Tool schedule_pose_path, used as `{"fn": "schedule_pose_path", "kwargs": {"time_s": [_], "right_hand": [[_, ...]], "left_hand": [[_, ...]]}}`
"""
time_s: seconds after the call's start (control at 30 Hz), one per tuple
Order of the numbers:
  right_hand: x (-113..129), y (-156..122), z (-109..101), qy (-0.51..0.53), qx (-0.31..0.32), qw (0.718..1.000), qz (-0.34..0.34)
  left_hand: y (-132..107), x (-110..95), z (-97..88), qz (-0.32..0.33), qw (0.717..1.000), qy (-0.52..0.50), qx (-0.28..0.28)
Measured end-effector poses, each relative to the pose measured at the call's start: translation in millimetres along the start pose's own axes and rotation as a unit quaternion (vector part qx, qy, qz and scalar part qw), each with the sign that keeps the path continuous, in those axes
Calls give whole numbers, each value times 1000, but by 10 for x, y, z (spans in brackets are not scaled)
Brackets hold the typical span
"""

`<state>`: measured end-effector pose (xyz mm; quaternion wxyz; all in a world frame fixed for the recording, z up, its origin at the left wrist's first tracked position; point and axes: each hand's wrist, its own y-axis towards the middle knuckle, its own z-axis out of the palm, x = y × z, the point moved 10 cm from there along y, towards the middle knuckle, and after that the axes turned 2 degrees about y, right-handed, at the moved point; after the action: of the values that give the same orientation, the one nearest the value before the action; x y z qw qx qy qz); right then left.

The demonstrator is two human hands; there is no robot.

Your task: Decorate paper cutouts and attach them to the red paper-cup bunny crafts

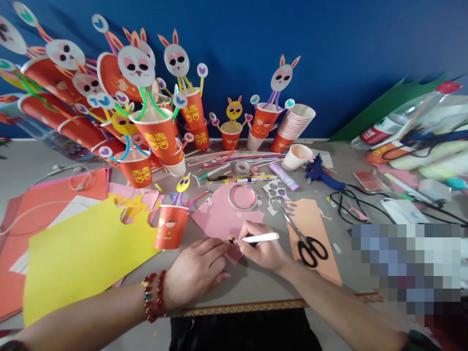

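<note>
Black cloth (241,334) covers my lap, right against the worktop's patterned, gold-brown edging (248,306). Glossy, round red beads (160,292) circle my left wrist. Just past the edging, a bare grey strip of worktop (256,285) gives some room between my forearms.

My left hand (197,270) lies palm down, fingers close together, their tips at a small peach paper piece (231,240) with a black mark on it. My right hand (261,248) has its fingers pinched round a slim white marker (261,238), nib at that piece, over the near corner of a smooth pink sheet (212,209).

To my left spreads a broad yellow sheet (84,258); a tapering red paper cup (170,229) stands by its right edge. To my right, black-handled scissors (310,248) lie across a peach sheet (325,263), close to my right forearm. A clear ring (229,197) rests on the pink sheet. Beyond, a blue glue gun (321,173) trails its looped cord, and rabbit-faced cups (157,139) crowd the far left. Behind them rises a blue wall (234,29).
</note>
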<state>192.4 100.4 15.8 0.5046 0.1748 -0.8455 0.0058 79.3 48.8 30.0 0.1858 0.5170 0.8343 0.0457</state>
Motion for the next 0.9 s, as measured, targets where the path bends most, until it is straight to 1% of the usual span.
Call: {"fn": "schedule_pose_path", "kwargs": {"time_s": [0.27,0.43,0.63,0.77,0.9], "right_hand": [[-4,-1,-12,-2,-7,1000,-3],[-7,-10,0,-1,-1,1000,1],[-18,-10,1,-7,-2,1000,0],[-16,-10,-31,0,-15,1000,1],[-21,-16,-23,-3,-9,1000,0]], "left_hand": [[-9,9,12,-4,1000,-2,1],[-8,13,26,-3,1000,-3,3],[2,5,3,-2,1000,-3,-1],[6,11,-4,-5,1000,-5,-2],[6,11,-16,-5,1000,-5,-5]]}}
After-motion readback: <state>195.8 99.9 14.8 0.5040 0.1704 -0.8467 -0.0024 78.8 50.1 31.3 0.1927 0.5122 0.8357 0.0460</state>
